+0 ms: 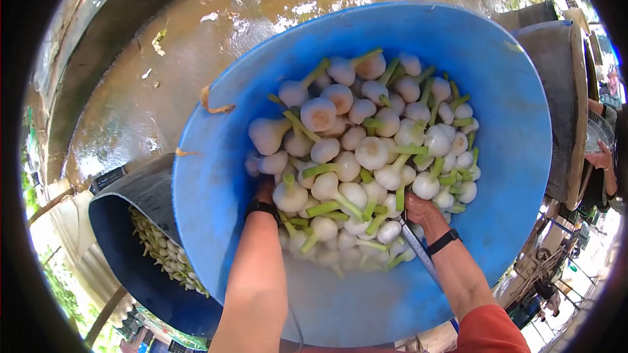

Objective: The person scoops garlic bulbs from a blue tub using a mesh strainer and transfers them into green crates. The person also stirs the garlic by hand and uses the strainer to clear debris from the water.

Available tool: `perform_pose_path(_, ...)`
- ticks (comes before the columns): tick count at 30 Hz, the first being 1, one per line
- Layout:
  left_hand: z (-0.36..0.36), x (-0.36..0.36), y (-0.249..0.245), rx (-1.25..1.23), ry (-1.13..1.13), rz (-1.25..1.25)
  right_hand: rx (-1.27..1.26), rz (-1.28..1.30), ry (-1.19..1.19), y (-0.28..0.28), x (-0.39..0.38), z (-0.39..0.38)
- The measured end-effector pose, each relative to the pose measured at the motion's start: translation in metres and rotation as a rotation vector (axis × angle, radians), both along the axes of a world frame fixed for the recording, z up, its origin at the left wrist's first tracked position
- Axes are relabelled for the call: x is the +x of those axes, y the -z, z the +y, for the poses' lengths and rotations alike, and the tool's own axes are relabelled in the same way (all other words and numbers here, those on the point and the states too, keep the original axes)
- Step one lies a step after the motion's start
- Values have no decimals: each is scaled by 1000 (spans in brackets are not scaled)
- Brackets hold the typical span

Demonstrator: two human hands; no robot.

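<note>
A big blue tub (504,104) holds a heap of white garlic bulbs (371,153) with short green stalks, partly under cloudy water (340,301). My left hand (264,189) reaches down into the left side of the heap, its fingers hidden behind bulbs and the tub's shadow. On the heap's right side, my right hand (424,213) is pushed in among the bulbs, its fingertips out of sight. A silver pipe (420,248) slants from beside that hand down to the tub's front right. Each wrist wears a black band.
A second, dark blue tub (108,242) at lower left contains more bulbs (163,255). Wet, shiny ground (176,59) lies behind. Dry yellowish leaf scraps (214,101) cling to the blue tub's rim. At far right, another person's hand (600,157) is by a clear basket (596,132).
</note>
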State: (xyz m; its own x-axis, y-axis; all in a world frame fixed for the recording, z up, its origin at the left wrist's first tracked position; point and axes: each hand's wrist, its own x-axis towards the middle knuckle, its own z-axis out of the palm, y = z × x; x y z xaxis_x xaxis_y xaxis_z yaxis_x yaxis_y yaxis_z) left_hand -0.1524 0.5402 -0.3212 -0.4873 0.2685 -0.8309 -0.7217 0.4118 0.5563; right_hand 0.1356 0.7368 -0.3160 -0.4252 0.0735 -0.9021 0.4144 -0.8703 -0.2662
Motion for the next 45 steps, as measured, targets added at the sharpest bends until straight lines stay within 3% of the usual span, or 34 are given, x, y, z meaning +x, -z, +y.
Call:
perform_pose_path(2,6,1,1,2,20,-15,94,-27,2,21,11,-3)
perform_pose_path(4,9,-1,2,-1,38,-25,28,48,40,33,23,-3)
perform_pose_path(9,11,3,1,26,84,-13,-9,150,115,-7,-10,3)
perform_pose_path(12,9,4,0,28,120,-18,100,-15,27,-10,-13,-4)
perform_pose_path(14,8,4,0,45,143,-23,-69,-53,-69,9,15,-1)
perform_pose_path(18,-13,17,-8,89,182,3,52,38,63,-64,-24,1)
perform_pose_path(21,-22,22,-11,116,208,13,62,-18,-66,-67,1,1)
perform_pose_path(25,-26,36,-15,161,239,49,72,11,44,-101,1,-4)
perform_pose_path(30,-9,53,-20,196,296,58,133,45,4,-131,19,-10)
perform_pose_path(32,4,61,-25,163,67,-145,159,75,43,-140,30,-11)
perform_pose_path(33,16,61,-48,170,78,-141,174,104,76,-144,36,-13)
perform_pose_path(35,36,58,-104,145,-193,-197,185,66,86,-151,39,-10)
perform_pose_path(36,40,58,-127,62,7,33,193,103,107,-156,38,-8)
perform_pose_path(39,32,41,-133,183,172,31,234,187,137,-181,21,-4)
perform_pose_path(41,38,38,-164,139,87,56,270,238,159,-209,8,-7)
perform_pose_path(43,40,37,-190,194,222,148,271,264,194,-224,9,-12)
perform_pose_path(45,38,41,-205,206,213,172,235,339,225,-233,16,-19)
